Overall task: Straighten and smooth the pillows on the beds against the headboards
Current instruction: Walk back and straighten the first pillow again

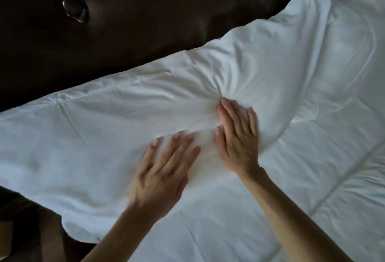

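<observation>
Left hand point(160, 170): flat, palm down, fingers spread and straight, pressing on the near part of the pillow point(129, 120); fingertips point toward the headboard point(145, 15). Slightly blurred.

Right hand point(237, 136): flat, palm down, fingers straight and close together, pressing into the pillow just right of the left hand; the thumb lies near the left hand's fingertips. Creases in the cloth fan out from its fingertips. Neither hand grips anything.

Pillow: white, long, wrinkled, lying slantwise from lower left to upper right. Its far edge runs along the foot of the headboard; whether it touches cannot be told. Both hands rest on its middle portion, with most of its length to the left of the left hand and the rest rising beyond the right hand.

Second pillow point(352, 38): white, smoother, at upper right, beside the first one's right end.

Headboard: dark brown, padded, tufted with one glossy button point(75, 10), across the top.

Duvet point(312, 188): white, stitched in panels, below and right of the pillows, under both forearms.

Floor point(25, 230): dark, lower left corner.
</observation>
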Motion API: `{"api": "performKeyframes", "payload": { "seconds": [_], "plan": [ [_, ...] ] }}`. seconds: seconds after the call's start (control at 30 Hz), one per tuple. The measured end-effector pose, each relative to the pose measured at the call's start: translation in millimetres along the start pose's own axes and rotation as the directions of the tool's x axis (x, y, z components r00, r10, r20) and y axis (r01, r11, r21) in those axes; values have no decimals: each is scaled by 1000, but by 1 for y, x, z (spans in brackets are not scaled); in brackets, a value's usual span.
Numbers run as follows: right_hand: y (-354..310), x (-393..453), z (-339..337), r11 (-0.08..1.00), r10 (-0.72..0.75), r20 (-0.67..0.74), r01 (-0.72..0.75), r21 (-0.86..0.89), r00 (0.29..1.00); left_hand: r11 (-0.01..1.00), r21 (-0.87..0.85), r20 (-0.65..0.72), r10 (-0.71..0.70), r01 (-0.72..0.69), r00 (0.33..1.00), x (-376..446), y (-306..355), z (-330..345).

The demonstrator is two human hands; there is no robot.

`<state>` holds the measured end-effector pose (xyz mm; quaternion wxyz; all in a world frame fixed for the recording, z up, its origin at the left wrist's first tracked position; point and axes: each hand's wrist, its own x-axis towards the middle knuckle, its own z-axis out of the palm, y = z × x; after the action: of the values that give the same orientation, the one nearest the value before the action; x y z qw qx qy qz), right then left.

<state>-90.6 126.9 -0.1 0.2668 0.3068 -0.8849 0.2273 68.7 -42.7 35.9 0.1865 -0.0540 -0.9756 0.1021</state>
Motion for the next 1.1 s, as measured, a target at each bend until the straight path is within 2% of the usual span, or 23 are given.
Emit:
{"api": "performKeyframes", "payload": {
  "seconds": [0.13,0.27,0.4,0.47,0.53,0.57,0.6,0.63,0.67,0.7,0.73,0.77,0.8,0.83,0.9,1.0,1.1],
  "plan": [
    [46,6,10,989,-23,14,24,-144,1000,999,41,-12,-1,1,1000,-23,-48,-4],
    [104,8,-21,972,83,51,-70,-226,995,997,79,7,-24,23,1000,-48,-75,-16],
    [151,12,-69,991,109,173,-94,-93,979,999,-24,-78,-29,28,997,-64,-72,-33],
    [155,13,-91,971,237,250,-229,-62,939,992,-101,-132,-90,77,987,-60,-56,-45],
    [142,17,-106,956,292,457,-256,-142,840,966,-252,-97,-87,60,991,-46,-34,-51],
    [127,21,-108,965,260,619,-207,-159,741,926,-375,-34,-50,33,998,-37,-21,-47],
    [108,26,-109,976,213,779,-162,-144,590,863,-503,62,-13,43,998,-24,-7,-41],
    [87,31,-105,984,163,899,-137,-117,406,784,-609,210,8,125,978,-9,7,-34],
    [68,37,-98,991,109,967,-102,-88,232,702,-662,396,28,264,918,8,20,-25],
    [53,42,-87,997,72,993,-35,-68,97,624,-655,594,75,427,801,25,33,-15],
    [43,47,-74,997,58,998,51,-58,-2,552,-595,756,138,585,639,41,42,-4],
    [37,53,-62,989,67,996,134,-57,-66,472,-502,861,195,725,470,55,47,4],
    [36,62,-52,978,96,989,194,-74,-109,386,-415,909,226,824,352,66,47,12],
    [39,70,-43,971,133,981,217,-100,-143,320,-354,928,240,879,287,72,42,15],
    [49,88,-35,964,182,968,223,-142,-173,259,-310,925,303,915,227,74,24,12],
    [65,102,-40,957,232,965,204,-204,-123,308,-295,912,372,905,171,58,-10,1],
    [73,92,-55,960,257,964,133,-247,-63,345,-286,943,269,894,198,34,-33,-13]
  ]
}}
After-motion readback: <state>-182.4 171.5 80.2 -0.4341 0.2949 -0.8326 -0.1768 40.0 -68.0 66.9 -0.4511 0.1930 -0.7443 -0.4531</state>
